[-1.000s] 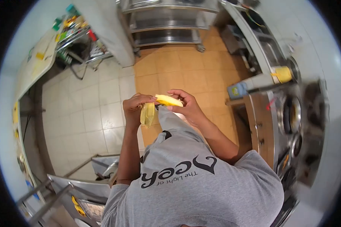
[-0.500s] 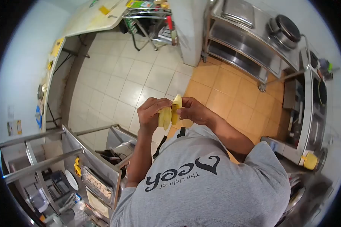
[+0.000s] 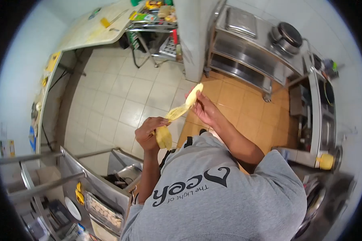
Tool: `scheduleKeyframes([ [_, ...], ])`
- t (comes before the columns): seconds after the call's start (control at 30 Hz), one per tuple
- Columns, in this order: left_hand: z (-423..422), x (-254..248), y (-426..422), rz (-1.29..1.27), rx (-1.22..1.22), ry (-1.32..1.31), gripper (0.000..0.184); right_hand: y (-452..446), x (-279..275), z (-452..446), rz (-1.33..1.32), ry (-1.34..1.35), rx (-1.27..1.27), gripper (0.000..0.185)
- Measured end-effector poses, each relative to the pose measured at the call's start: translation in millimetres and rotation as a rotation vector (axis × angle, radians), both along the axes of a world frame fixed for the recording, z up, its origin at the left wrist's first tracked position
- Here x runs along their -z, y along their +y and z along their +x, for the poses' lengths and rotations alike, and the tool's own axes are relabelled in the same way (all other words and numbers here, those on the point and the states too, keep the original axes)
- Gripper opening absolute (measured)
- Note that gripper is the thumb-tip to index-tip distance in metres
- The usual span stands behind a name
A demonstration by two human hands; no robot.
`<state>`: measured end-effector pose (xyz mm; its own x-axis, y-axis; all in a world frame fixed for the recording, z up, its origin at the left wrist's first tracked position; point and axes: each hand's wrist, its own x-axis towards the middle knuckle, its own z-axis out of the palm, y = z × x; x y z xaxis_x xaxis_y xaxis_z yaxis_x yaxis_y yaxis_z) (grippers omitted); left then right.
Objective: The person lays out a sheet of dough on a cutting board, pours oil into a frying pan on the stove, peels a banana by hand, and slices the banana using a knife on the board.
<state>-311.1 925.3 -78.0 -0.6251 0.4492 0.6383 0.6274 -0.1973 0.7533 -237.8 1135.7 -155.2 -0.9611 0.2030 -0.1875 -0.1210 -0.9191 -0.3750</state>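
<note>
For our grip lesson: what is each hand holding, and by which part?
The right hand pinches the banana around its middle; the left hand grips the peel partway along.

From my remote feed I see kitchen, professional-looking: wheeled steel trolley (image 3: 245,56) carrying metal pot (image 3: 288,36); steel surface (image 3: 108,188) bearing tray (image 3: 110,205) of food pieces, white plate (image 3: 72,209) near it; floor (image 3: 124,92) tiled, cream and orange.

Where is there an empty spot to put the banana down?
The banana could fit on the white table, between the yellow thing and the near edge. The trolley's middle shelf looks bare where it shows, between top and bottom shelves. It's crowded on the rack beside the table, heaped with packets, and around the tray and plate.
</note>
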Motion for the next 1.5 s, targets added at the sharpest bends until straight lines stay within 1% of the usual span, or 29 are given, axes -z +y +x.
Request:
scheduleKeyframes([
  [0.03, 0.8, 0.1, -3.5, 0.067, 0.007, -0.029, 0.015, 0.4, -1.1, 6.2, -0.05, 0.068, 0.077, 0.031],
  [0.07, 2.6, 1.6, -5.1, 0.144, 0.008, -0.062, 0.015, -4.1, -8.1, 16.0, 0.007, 0.047, 0.144, 0.032],
  [0.1, 2.8, 7.4, -10.8, 0.26, 0.11, -0.339, 0.014, -11.5, -16.0, 24.7, 0.071, 0.026, 0.202, 0.033],
  [0.13, 4.1, 12.4, -15.4, 0.301, 0.123, -0.363, 0.01, -17.7, -22.3, 35.2, 0.133, 0.005, 0.256, 0.033],
  [0.17, 6.6, 15.6, -19.5, 0.308, 0.156, -0.442, 0.012, -27.0, -28.6, 48.0, 0.172, 0.015, 0.259, 0.033],
  [0.2, 11.7, 20.1, -27.9, 0.299, 0.187, -0.527, 0.014, -37.8, -32.4, 59.0, 0.209, -0.038, 0.267, 0.034],
  [0.27, 22.7, 28.3, -38.8, 0.281, 0.306, -0.6, 0.017, -66.7, -35.0, 83.6, 0.25, -0.159, 0.281, 0.035],
  [0.3, 34.6, 19.6, -43.3, 0.176, 0.333, -0.628, 0.012, -83.4, -28.5, 97.5, 0.223, -0.147, 0.278, 0.035],
  [0.33, 44.5, 25.5, -45.5, 0.208, 0.415, -0.661, 0.012, -93.6, -24.2, 109.5, 0.207, -0.125, 0.278, 0.035],
  [0.4, 67.3, 29.0, -54.9, 0.019, 0.468, -0.66, 0.017, -121.6, -16.9, 139.2, 0.141, -0.132, 0.288, 0.035],
  [0.43, 82.0, 37.7, -57.9, -0.046, 0.432, -0.77, 0.021, -131.7, -16.9, 150.5, 0.106, -0.145, 0.293, 0.035],
  [0.47, 93.5, 42.7, -63.8, -0.111, 0.457, -0.788, 0.022, -143.5, -15.7, 164.3, 0.066, -0.158, 0.294, 0.035],
  [0.53, 113.8, 47.5, -76.0, -0.231, 0.498, -0.794, 0.023, -164.2, -3.5, 195.7, 0.009, -0.122, 0.235, 0.034],
  [0.57, 125.2, 47.8, -81.4, -0.273, 0.507, -0.744, 0.024, -168.3, -1.2, 207.4, -0.008, -0.09, 0.196, 0.034],
  [0.67, 158.2, 55.0, -98.8, -0.345, 0.564, -0.886, 0.024, -186.6, 3.2, 251.1, 0.108, -0.262, 0.144, 0.037],
  [0.8, 211.5, 67.9, -127.0, -0.323, 0.629, -0.911, 0.023, -196.5, 14.9, 309.7, 0.151, -0.173, 0.039, 0.036],
  [0.83, 230.1, 72.1, -134.9, -0.358, 0.562, -0.877, 0.022, -198.8, 15.8, 324.8, 0.137, -0.159, 0.034, 0.035],
  [0.87, 248.6, 70.4, -140.1, -0.412, 0.495, -0.948, 0.021, -203.3, 16.0, 339.8, 0.12, -0.153, 0.03, 0.035],
  [0.93, 291.1, 72.6, -161.7, -0.417, 0.375, -0.736, 0.019, -210.0, 22.6, 370.3, 0.106, -0.254, 0.02, 0.035],
  [1.0, 326.3, 73.8, -198.3, -0.503, 0.419, -0.827, 0.018, -227.3, 30.9, 400.7, 0.091, -0.364, -0.001, 0.035],
  [1.03, 338.2, 74.4, -210.3, -0.516, 0.437, -0.862, 0.018, -236.6, 47.1, 414.2, 0.156, -0.374, -0.025, 0.035],
  [1.13, 370.9, 90.5, -260.7, -0.55, 0.355, -0.857, 0.016, -269.4, 48.7, 441.5, 0.11, -0.488, -0.121, 0.035],
  [1.17, 381.3, 84.8, -274.9, -0.552, 0.304, -0.842, 0.014, -280.7, 47.6, 446.7, 0.103, -0.515, -0.164, 0.036],
  [1.23, 397.2, 102.1, -314.9, -0.524, 0.286, -0.862, 0.015, -309.4, 47.1, 458.0, 0.175, -0.537, -0.217, 0.036],
  [1.27, 399.7, 104.9, -325.4, -0.493, 0.285, -0.861, 0.015, -318.2, 44.0, 458.2, 0.231, -0.542, -0.236, 0.036],
  [1.37, 407.0, 109.0, -359.5, -0.519, 0.301, -0.872, 0.017, -359.0, 39.9, 460.6, 0.326, -0.482, -0.286, 0.035],
  [1.4, 407.7, 109.9, -373.1, -0.516, 0.29, -0.877, 0.018, -376.3, 38.0, 458.1, 0.365, -0.466, -0.31, 0.035],
  [1.43, 409.8, 109.7, -389.5, -0.471, 0.296, -0.826, 0.019, -394.5, 38.4, 455.6, 0.383, -0.461, -0.326, 0.034],
  [1.5, 416.4, 95.7, -433.6, -0.494, 0.259, -0.871, 0.019, -431.6, 40.4, 447.5, 0.428, -0.435, -0.391, 0.033],
])
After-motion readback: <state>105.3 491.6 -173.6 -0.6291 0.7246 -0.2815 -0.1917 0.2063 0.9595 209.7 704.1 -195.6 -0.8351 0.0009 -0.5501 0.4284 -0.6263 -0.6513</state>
